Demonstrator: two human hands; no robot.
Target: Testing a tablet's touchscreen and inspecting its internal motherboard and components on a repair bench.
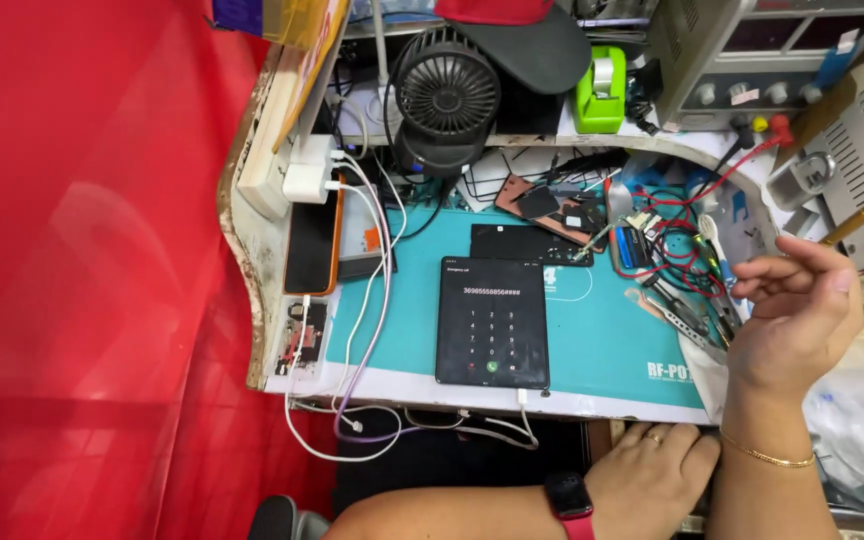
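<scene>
A black tablet (492, 322) lies on the teal work mat (602, 340), its screen lit with a dial pad, a white cable plugged into its near edge. My left hand (652, 475), with a ring and a red-strapped watch, rests flat on the table's front edge, just right of the tablet. My right hand (797, 305), wearing a thin gold bracelet, hovers raised over the mat's right side with loosely curled fingers, holding nothing. Below it lie tweezers (677, 315) and small tools.
An orange-cased phone (312, 240) and white chargers (307, 180) sit at the left with trailing cables. A black fan (447, 95), a green tape dispenser (602, 90) and a bench power supply (752, 60) stand behind. Red wires tangle at the right. Red cloth (82, 300) hangs on the left.
</scene>
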